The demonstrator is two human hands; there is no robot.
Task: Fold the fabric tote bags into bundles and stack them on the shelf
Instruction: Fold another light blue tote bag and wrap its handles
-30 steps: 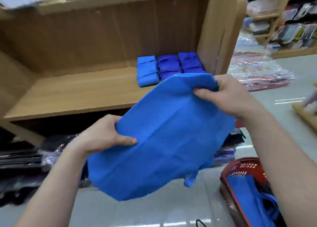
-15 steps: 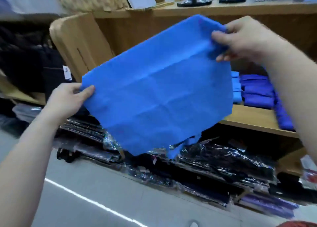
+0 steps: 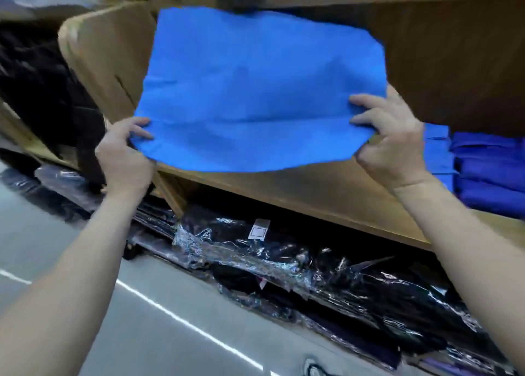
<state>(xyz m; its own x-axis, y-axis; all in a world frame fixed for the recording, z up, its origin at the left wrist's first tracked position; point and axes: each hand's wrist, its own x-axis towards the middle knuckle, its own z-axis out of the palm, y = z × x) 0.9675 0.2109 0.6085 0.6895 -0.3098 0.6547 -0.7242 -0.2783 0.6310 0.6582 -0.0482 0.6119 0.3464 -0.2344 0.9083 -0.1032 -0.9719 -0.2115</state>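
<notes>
I hold a blue tote bag (image 3: 261,91) spread flat over the wooden shelf (image 3: 312,194) — my left hand (image 3: 125,160) and right hand (image 3: 395,142) pinch its near corners. Folded blue bundles (image 3: 483,168) sit on the shelf at right.

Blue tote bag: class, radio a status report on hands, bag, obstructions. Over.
Left hand and right hand each grip a near corner. Blue tote bag spread flat before the shelf, not yet bundled. Folded bundles sit right of it, apart.

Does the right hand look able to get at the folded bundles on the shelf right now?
Probably yes: the right hand sits close beside the folded bundles with nothing between them. But it grips a corner of the blue tote bag, so it would have to let go first.
</notes>
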